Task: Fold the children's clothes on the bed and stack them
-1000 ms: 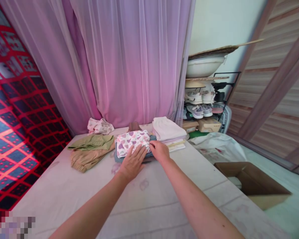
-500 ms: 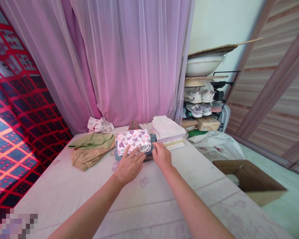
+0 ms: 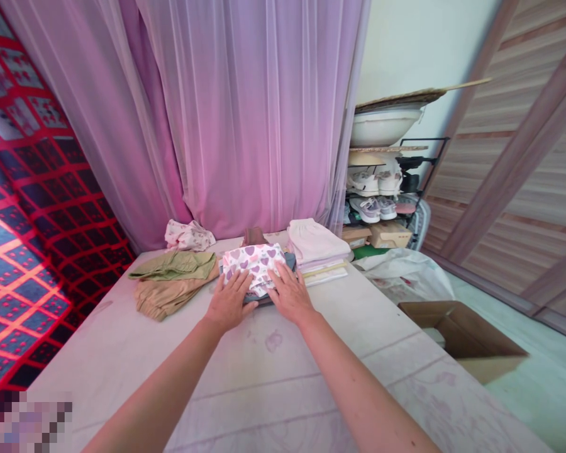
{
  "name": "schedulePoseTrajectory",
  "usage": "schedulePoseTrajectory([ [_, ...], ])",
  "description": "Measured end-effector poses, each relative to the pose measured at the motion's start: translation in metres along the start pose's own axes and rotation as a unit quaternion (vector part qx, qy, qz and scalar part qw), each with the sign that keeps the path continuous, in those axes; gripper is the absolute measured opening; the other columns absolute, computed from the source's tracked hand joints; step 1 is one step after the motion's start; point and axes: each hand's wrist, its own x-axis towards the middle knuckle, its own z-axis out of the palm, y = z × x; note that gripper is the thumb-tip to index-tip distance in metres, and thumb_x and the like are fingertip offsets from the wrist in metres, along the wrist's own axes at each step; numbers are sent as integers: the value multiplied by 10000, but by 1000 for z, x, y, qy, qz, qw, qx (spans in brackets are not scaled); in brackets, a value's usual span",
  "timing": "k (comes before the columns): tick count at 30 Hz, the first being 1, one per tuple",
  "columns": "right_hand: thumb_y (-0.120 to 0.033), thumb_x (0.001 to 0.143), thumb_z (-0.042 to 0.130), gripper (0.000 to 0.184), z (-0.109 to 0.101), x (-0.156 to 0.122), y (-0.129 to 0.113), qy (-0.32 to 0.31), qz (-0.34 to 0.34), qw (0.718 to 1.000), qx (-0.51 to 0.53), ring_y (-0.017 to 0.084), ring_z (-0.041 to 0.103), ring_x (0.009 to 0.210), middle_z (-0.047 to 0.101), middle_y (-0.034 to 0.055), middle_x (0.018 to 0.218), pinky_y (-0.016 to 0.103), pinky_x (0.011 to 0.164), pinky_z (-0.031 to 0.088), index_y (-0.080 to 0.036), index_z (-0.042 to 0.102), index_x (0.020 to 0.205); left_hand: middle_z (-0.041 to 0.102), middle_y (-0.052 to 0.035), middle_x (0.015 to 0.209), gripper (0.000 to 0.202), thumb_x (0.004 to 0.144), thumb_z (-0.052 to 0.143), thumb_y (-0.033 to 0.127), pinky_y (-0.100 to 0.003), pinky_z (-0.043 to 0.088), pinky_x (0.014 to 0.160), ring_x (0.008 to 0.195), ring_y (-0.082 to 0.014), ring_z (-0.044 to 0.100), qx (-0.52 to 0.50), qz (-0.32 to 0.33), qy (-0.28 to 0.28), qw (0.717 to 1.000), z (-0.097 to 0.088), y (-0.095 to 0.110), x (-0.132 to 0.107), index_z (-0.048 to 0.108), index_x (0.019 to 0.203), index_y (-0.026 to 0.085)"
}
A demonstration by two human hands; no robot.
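Observation:
A folded white garment with purple hearts [image 3: 251, 261] lies on top of dark folded clothes [image 3: 290, 260], of which only the edges show. My left hand [image 3: 229, 301] rests open on the garment's left front part, fingers stretched forward. On its right front part lies my right hand [image 3: 290, 294], also open with fingers spread. Just right of this pile is a stack of folded white and pale clothes [image 3: 316, 245]. Left of it lie green trousers [image 3: 179, 265] and a tan garment [image 3: 170, 296], loosely laid.
A crumpled flowered cloth [image 3: 188, 235] and a brown item [image 3: 255, 236] are at the bed's [image 3: 273, 390] far edge, by the purple curtain [image 3: 255, 126]. To the right stand an open cardboard box [image 3: 490, 368], a plastic bag [image 3: 405, 270] and a shoe rack [image 3: 434, 170].
My left hand has moved left across the heart-patterned garment. My right hand has gone from a closed grasp at the pile's right edge to lying open on top.

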Motion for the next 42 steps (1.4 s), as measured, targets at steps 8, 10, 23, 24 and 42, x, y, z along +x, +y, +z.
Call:
schedulePoseTrajectory([
  [8,-237,886,447,419,4,-97,-1,53,50,997,2,252,440,1284,475,151,1405,413,1046,368,-171,572,1280,353,-90,1510,574,887,425,347,-512,255,1114,1388,-288,322,-16,-89,-38,995,-5,22,-106,382,1440,203],
  [10,-203,853,474,384,8,-122,0,23,59,998,4,245,475,1259,502,140,1385,389,1027,399,-190,632,1203,399,-81,1485,523,908,391,424,-516,284,1101,1367,-288,363,-41,-122,-97,987,-6,29,-142,467,1387,229],
  [23,-185,833,455,314,-8,-208,-31,47,109,992,34,213,614,1094,663,84,1193,350,971,467,-223,726,986,509,-79,1407,437,905,409,353,-482,284,1126,1341,-248,412,-121,-229,-114,959,-53,61,-217,574,1287,218],
  [24,-184,832,455,310,-11,-211,-32,45,106,993,36,212,618,1086,673,79,1172,351,970,467,-226,730,969,520,-80,1398,424,902,416,335,-482,289,1123,1334,-247,422,-127,-230,-108,959,-54,62,-216,583,1273,217],
  [42,-164,803,431,314,-26,-213,-34,47,102,990,84,196,654,974,724,63,1024,333,927,482,-217,738,846,626,-82,1261,312,852,479,204,-405,336,1052,1218,-222,517,-166,-249,-56,953,-64,65,-210,654,1110,201],
])
